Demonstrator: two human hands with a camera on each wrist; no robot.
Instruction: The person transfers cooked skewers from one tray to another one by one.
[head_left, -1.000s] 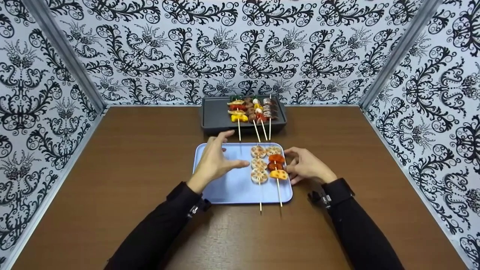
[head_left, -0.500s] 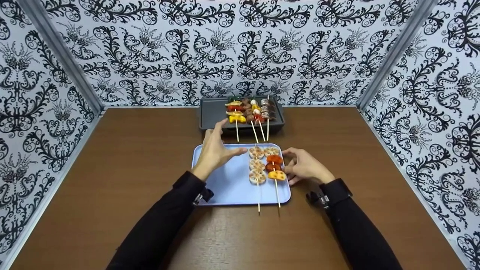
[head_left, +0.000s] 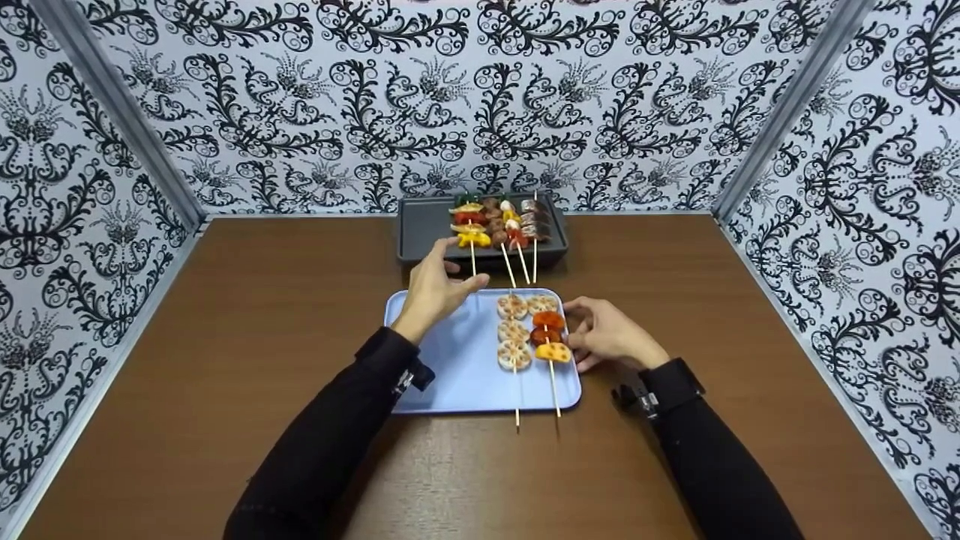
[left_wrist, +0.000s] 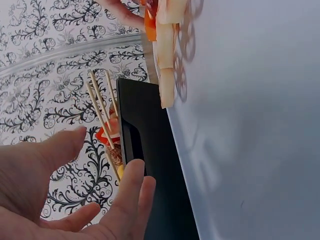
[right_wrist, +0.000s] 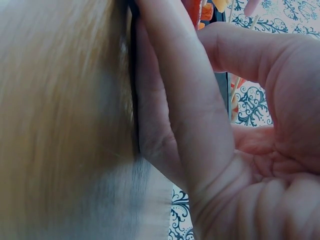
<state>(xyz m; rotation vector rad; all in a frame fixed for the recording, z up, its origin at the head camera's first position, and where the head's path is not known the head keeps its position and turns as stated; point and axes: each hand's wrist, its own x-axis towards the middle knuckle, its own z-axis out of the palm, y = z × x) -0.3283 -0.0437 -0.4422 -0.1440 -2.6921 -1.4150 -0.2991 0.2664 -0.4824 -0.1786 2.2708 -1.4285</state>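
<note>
Pale blue, the tray [head_left: 457, 367] lies at the centre of the frame, with a lotus-root skewer [head_left: 514, 354] and a red-and-orange skewer [head_left: 547, 337] towards its right side. Trouble seems likeliest around the pepper skewer [head_left: 472, 238], leftmost in the row on the dark grill [head_left: 420, 229] at upper centre: the food there is packed close, so a loose pinch could drag a neighbour along, and lifting by the stick end might let the loaded tip swing or twist. Both sticks on the tray jut past its near rim; a brushing sleeve could knock them askew.

Over the tray's far left corner, the left hand [head_left: 436, 289] reaches with thumb and fingers spread, holding nothing; its thumb is near the pepper skewer's stick, contact uncertain. Its forearm slants up from the bottom of the frame. Low beside the desk [head_left: 262, 315] surface, the right hand [head_left: 615, 334] sits with bent fingers against the tray's right rim; whether it pinches that rim or merely braces it, I cannot tell.
</note>
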